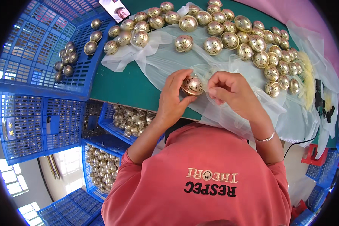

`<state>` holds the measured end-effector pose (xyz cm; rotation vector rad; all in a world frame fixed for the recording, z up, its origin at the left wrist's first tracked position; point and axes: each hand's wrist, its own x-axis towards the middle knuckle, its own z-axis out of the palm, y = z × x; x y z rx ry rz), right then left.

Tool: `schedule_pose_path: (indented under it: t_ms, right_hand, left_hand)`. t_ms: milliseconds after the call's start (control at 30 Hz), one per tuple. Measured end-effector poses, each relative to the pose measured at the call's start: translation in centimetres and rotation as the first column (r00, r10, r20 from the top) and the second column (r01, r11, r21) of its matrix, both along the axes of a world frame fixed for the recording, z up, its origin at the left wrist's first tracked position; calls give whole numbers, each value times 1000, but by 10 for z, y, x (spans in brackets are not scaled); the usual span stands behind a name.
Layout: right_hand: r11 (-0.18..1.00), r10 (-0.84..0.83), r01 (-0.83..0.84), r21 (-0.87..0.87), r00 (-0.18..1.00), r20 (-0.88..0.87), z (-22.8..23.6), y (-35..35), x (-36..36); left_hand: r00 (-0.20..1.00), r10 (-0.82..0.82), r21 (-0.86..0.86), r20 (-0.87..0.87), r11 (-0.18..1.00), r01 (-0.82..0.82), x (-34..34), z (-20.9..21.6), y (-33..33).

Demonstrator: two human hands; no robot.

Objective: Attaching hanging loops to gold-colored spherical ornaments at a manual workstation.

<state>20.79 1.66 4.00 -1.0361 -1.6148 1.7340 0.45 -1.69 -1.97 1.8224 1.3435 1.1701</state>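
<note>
The gold ball (192, 86) sits between the two hands, over the near part of the surface (120, 84), with pale sheer cloth (154, 77) spread beside and beyond it. The left hand (172, 96) is the nearer one: its grip is closed on the ball, fingers curving round the upper left and the thumb tucked under the lower edge, leaving the right flank uncovered. Being round, the ball offers no long axis; its raised seam runs crosswise below the dark lettering, roughly from one hand toward the other. The right hand (233, 92) stands just beside that uncovered flank, so the ball lies to the left of its fingertips. Its grip is narrow, thumb and forefinger drawn together; I cannot tell whether a thin strand is caught between them. The other gold balls (257, 43) lie farther out, well apart from both hands.
</note>
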Motion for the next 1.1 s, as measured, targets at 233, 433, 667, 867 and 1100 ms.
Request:
schedule_pose_path:
  t_ms: [233,433,667,867,1100]
  right_hand:
    - [972,-61,-9,237,956,287,-27,12,-15]
    - [985,-37,-19,174,948,315,-36,10,-24]
    - [983,-12,-45,176,951,308,-43,11,-35]
    - [985,-14,-46,169,940,340,-47,8,-8]
    - [982,-29,-31,184,949,314,-46,6,-21]
  left_hand:
    - [1000,8,28,12,1000,-8,-7,-18,-8]
    - [999,6,24,41,1000,-7,-16,-23,-16]
    - [999,48,97,-15,994,-47,-21,-32,-18]
    - [998,69,107,-9,992,-68,9,-43,-26]
    - [997,78,201,10,976,-78,4,-46,-27]
